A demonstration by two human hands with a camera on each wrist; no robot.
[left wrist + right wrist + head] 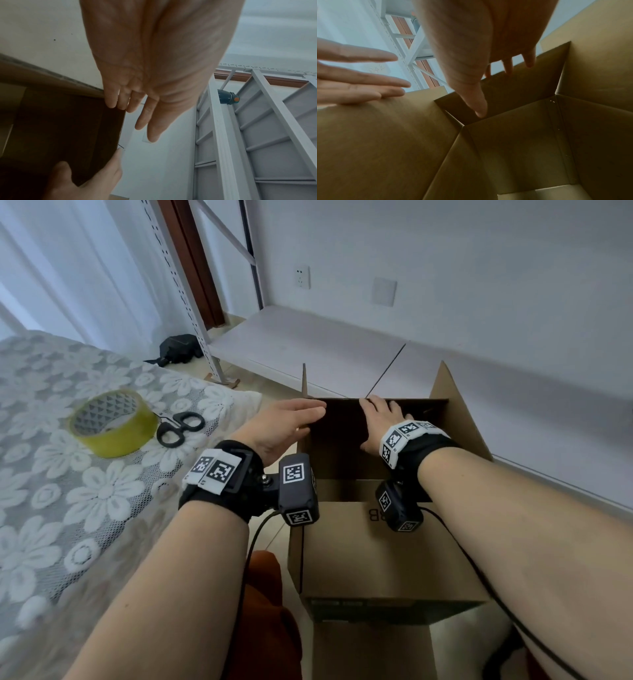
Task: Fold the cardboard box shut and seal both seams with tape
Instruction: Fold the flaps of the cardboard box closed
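In the head view, the cardboard box stood open at centre frame, its inside dark and its contents hard to make out. The left hand, fingers straight, lay flat against the left flap; the right hand rested spread over the far flap. The tape roll and scissors lay at left on the lace-covered bed.

The left wrist view showed left fingers straight along a flap edge, the box mostly cut off at lower left.

In the right wrist view, the right fingers hooked over the far flap's edge, thumb inside; the box's bottom flaps showed nothing lying on them.
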